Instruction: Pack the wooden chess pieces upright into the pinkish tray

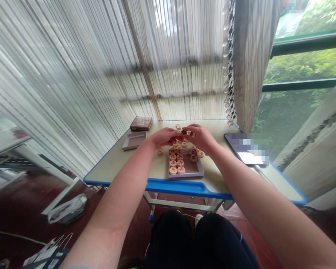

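Note:
My left hand (164,136) and my right hand (199,137) meet over the far end of a shallow grey tray (200,173) on the table. Both have their fingers curled around round wooden chess pieces (188,133) with red or dark characters. In the tray lie several such pieces (177,166), set in rows at its left side, with two more (193,155) near the middle. Loose pieces (159,151) lie on the table beside the tray and beyond the hands (178,127).
The table (120,164) has a blue front edge. An empty grey box half (133,141) and a brown box (141,123) stand at the back left. A dark tablet (240,147) lies at the right. Curtains and a window rise behind. A plastic bag (68,209) lies on the floor.

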`<state>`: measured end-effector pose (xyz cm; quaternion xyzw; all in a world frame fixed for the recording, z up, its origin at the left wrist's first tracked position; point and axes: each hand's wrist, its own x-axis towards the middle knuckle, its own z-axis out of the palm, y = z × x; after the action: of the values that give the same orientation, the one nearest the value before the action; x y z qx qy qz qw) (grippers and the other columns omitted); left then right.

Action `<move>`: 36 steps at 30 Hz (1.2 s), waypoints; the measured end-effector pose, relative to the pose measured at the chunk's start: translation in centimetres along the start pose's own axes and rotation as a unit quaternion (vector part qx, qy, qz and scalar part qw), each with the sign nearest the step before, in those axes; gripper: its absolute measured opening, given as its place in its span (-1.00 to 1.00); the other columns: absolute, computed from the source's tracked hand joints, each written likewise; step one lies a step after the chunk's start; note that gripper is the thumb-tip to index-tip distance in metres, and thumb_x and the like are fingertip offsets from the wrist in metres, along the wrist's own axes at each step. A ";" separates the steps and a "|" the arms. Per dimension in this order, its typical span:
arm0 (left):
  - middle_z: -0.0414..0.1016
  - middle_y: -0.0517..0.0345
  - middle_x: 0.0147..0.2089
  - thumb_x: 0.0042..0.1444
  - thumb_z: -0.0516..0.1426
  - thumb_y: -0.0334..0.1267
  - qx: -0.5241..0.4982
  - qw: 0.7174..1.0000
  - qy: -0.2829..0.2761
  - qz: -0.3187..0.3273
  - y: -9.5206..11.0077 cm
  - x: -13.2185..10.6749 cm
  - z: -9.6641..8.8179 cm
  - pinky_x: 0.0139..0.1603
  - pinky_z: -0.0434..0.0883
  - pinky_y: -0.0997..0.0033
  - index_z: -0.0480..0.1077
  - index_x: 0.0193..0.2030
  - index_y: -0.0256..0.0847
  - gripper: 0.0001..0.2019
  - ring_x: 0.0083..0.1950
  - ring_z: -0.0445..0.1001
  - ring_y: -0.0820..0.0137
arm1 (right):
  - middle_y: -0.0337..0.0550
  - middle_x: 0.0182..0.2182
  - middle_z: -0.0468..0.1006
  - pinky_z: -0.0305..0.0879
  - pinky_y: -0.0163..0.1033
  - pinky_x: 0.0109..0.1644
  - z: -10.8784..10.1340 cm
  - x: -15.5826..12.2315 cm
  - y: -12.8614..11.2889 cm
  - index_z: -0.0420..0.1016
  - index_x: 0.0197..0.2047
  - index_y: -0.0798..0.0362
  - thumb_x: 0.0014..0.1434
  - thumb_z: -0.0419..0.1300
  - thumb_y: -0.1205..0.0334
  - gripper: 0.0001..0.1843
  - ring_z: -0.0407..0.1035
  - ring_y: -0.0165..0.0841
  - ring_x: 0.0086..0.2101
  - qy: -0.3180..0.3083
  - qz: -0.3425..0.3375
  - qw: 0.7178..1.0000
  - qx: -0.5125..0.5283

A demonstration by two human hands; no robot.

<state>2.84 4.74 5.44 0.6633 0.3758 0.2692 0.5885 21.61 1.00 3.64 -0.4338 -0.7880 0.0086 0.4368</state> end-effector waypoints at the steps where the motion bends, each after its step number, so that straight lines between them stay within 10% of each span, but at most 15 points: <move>1: 0.52 -0.01 -0.31 -0.10 0.23 -0.11 0.004 1.000 0.000 0.000 0.1 0.0 0.0 -0.60 0.09 0.59 0.51 -0.29 -0.33 -0.69 -0.57 0.19 0.67 | -0.10 -0.15 0.50 0.31 -0.23 -0.07 -0.1 0.0 -0.1 0.52 -0.09 -0.01 0.07 0.18 0.15 -0.69 0.40 -0.33 -0.20 0.002 -0.002 1.000 -0.003; 17: 0.48 0.04 -0.35 -0.15 0.26 -0.15 0.029 0.998 0.051 0.018 0.3 -0.1 0.0 -0.61 0.06 0.58 0.51 -0.29 -0.31 -0.71 -0.56 0.18 0.65 | -0.11 -0.22 0.52 0.27 -0.24 -0.12 -1.6 0.2 -1.4 0.51 -0.16 0.01 0.09 0.14 0.14 -0.74 0.37 -0.32 -0.20 -0.038 -0.003 0.997 -0.072; 27: 0.51 0.06 -0.30 -0.21 0.28 -0.08 0.112 0.985 0.123 0.052 -0.7 0.6 -0.7 -0.48 0.20 0.51 0.50 -0.17 -0.23 -0.57 -0.46 0.27 0.56 | -0.20 -0.34 0.57 0.26 -0.31 -0.32 -4.5 0.5 -2.5 0.56 -0.26 0.00 -0.07 0.20 0.23 -0.75 0.38 -0.39 -0.39 -0.321 0.093 0.937 -0.099; 36: 0.53 0.04 -0.26 -0.19 0.25 -0.03 0.118 0.985 0.116 0.039 -1.2 0.8 -1.1 -0.48 0.21 0.52 0.49 -0.18 -0.23 -0.57 -0.44 0.29 0.55 | -0.17 -0.36 0.54 0.22 -0.32 -0.41 -4.1 0.3 -2.3 0.54 -0.24 -0.01 -0.10 0.22 0.20 -0.72 0.36 -0.38 -0.44 -0.397 0.113 0.902 -0.127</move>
<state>2.24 6.03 4.37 0.7065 0.4449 0.3209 0.4472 22.84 -1.67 7.31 -0.5327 -0.8360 0.1290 0.0250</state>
